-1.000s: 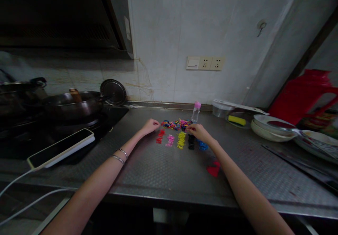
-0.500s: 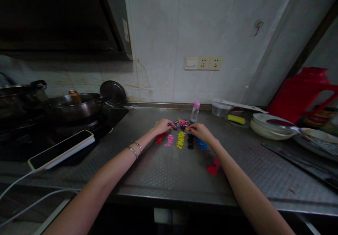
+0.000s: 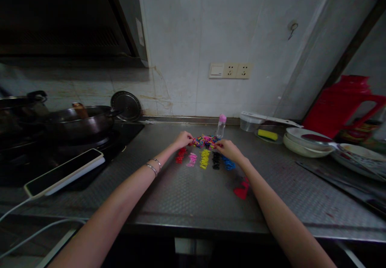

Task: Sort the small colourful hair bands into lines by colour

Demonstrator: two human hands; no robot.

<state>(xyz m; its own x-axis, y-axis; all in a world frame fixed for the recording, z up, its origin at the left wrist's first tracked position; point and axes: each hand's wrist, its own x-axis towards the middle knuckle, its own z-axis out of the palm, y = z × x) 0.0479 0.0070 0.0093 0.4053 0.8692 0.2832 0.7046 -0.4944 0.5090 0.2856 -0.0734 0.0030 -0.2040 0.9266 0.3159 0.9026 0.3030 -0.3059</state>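
Crowded spot: mixed pile of small coloured pieces on the counter, bottle close behind.

Your left hand and right hand are at the pile's opposite edges, fingertips drawn together; too small and dim to tell whether either pinches a piece. Risk: a dipping right wrist could smear the blue cluster into the black cluster; a low left one could drag the red cluster toward the pink cluster. The yellow cluster lies mid-row. A knuckle reaching back could tip the bottle; your right forearm might snag the red scrap beside it.
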